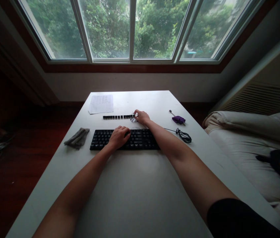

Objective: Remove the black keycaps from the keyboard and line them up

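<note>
The black keyboard (137, 137) lies flat in the middle of the white table (130, 185), with a row of loose black keys (119, 116) just beyond it. The left hand (120, 136) rests on the keyboard, fingers bent down over the keys; its underside is hidden, so I cannot tell whether it grips anything. The right hand (142, 117) reaches past the keyboard to the right end of the row, its fingertips pinched on a thin wire piece (134, 114), too small to make out well.

For this fine work, a light fingertip pinch seems best, with the wrist low and moves kept small, so that the neighbouring loose keys are not knocked out of line. The left hand does well to steady the keyboard with gentle, even pressure, and the right forearm, which crosses above the keyboard's right part, is better held a little high so it drags on nothing.

The keyboard's long axis runs left to right, about parallel to the window frame (132, 68), its near long edge facing the person. Its cable (184, 137) lies coiled beyond the right end, and the loose row runs much the same way
</note>
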Motion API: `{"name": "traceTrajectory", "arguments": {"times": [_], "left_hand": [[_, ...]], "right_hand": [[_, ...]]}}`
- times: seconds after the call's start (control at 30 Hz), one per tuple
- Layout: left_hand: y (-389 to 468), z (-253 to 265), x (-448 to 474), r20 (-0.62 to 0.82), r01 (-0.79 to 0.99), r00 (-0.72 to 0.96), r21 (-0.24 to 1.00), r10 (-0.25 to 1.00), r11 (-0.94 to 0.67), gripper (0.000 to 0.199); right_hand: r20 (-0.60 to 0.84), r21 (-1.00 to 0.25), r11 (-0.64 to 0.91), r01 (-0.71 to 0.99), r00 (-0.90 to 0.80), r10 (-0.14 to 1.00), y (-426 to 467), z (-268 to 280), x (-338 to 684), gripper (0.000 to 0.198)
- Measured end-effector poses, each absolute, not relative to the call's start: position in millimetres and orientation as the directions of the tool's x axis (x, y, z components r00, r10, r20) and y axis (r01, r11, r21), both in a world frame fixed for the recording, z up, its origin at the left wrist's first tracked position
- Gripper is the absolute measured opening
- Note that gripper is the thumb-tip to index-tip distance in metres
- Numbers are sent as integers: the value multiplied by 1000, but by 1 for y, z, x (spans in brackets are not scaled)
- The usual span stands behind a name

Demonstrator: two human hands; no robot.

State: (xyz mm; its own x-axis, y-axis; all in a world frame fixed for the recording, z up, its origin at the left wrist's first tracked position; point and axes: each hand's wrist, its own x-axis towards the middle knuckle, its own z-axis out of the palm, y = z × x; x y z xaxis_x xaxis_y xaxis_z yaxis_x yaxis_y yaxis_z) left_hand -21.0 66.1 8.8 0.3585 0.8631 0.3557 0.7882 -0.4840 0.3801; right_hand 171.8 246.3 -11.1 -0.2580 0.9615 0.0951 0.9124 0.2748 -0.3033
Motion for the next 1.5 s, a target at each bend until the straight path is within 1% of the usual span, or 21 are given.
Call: {"name": "traceTrajectory", "arguments": {"times": [0.4,0.63,0.9,1.13,1.3,1.4,1.5], "left_hand": [[66,9,-21,355,785,364,380,861,-488,12],[67,7,-21,378,779,372,368,848,-507,11],[66,8,-20,372,777,369,379,852,-502,11],[66,9,-20,364,782,371,373,854,-499,12],[67,7,-21,362,788,365,371,858,-492,12],[68,7,-21,368,782,368,375,854,-498,12],[67,7,-20,374,779,371,373,850,-504,12]], "right_hand": [[89,-312,270,911,-255,963,245,-8,172,34],[98,-323,296,899,-280,955,247,-9,172,34],[94,-318,265,910,-248,964,245,-5,166,33],[88,-340,234,911,-217,972,249,-8,166,32],[145,-408,259,875,-219,965,251,-8,173,33],[236,-455,291,842,-200,951,248,-1,183,29],[334,-510,361,780,-207,920,239,10,198,34]]}}
